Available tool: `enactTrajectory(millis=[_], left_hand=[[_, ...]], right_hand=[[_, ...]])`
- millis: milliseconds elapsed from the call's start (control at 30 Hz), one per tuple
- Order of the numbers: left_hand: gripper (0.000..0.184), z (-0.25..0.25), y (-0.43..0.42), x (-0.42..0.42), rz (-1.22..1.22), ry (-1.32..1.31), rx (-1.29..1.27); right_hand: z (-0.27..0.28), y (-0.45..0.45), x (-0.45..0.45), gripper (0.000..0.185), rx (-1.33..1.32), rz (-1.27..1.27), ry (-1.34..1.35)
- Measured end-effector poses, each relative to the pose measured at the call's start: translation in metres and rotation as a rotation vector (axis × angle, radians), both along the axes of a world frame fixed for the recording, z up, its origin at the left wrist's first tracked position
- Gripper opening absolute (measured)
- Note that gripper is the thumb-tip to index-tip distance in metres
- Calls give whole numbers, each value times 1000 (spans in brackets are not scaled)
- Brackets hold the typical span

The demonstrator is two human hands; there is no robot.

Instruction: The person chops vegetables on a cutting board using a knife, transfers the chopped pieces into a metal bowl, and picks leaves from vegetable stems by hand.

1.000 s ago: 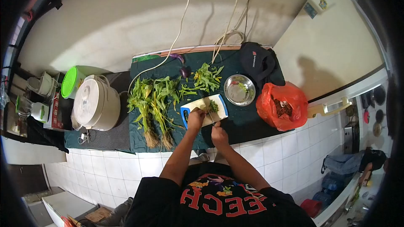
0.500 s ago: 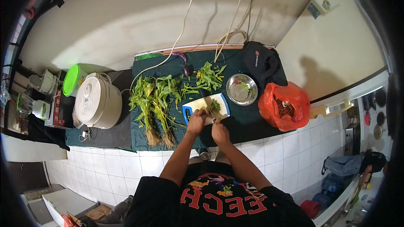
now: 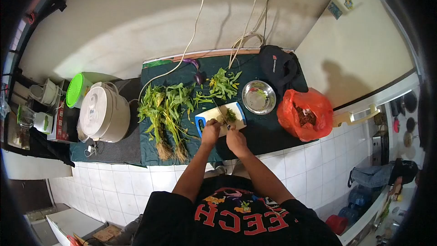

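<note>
On a white cutting board (image 3: 210,115) with blue ends, my right hand (image 3: 236,141) grips the handle of a knife (image 3: 221,113). The blade points up and to the left across the board. My left hand (image 3: 211,131) is curled at the left of the blade, fingertips down on the board; what lies under its fingers is hidden. A small heap of chopped greens (image 3: 231,116) sits right of the blade. Behind the board are leafy greens (image 3: 224,85) and cut stems. Right of the board stands a steel bowl (image 3: 259,102) with a few green pieces inside.
Leafy bunches with roots (image 3: 165,118) lie left of the board. A purple eggplant (image 3: 198,78) is at the back. A red plastic bag (image 3: 305,115) and black cap (image 3: 278,67) are right; a rice cooker (image 3: 104,111) is left. Another person (image 3: 387,174) is at far right.
The whole view has shifted slightly left. Both hands stay at the board, and the knife blade leans a little further left over it.
</note>
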State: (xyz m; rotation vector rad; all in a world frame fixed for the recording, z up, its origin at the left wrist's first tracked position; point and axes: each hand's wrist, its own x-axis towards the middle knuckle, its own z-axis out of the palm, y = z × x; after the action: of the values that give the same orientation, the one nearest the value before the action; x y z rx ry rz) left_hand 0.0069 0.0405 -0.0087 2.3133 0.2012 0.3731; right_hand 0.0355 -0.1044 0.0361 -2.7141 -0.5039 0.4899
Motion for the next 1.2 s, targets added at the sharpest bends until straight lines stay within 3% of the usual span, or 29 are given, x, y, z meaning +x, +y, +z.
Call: enactTrajectory(millis=[100,200,300,500,600,767,1000,1200], left_hand=[[16,0,1,0,-2,-5,1],[17,-1,0,0,5,5,-24],[17,1,0,-1,16,-10,-17],[16,3,1,0,58,73,-101],[14,10,1,2,87,104,-50],[13,8,1,3,123,120,-46],[12,8,1,2,150,119,-68],[12,4,2,-3,132,63,26]], right_hand=[[7,4,-5,23,15,-1,-71],[-4,-1,-21,24,-14,-91,42],[-3,-5,-24,29,109,-86,43],[13,6,-1,26,15,-2,32],[17,4,-20,24,93,-114,88],[-14,3,-15,24,11,-102,114],[22,6,-18,25,44,-93,85],[-9,5,-5,26,68,-45,87]])
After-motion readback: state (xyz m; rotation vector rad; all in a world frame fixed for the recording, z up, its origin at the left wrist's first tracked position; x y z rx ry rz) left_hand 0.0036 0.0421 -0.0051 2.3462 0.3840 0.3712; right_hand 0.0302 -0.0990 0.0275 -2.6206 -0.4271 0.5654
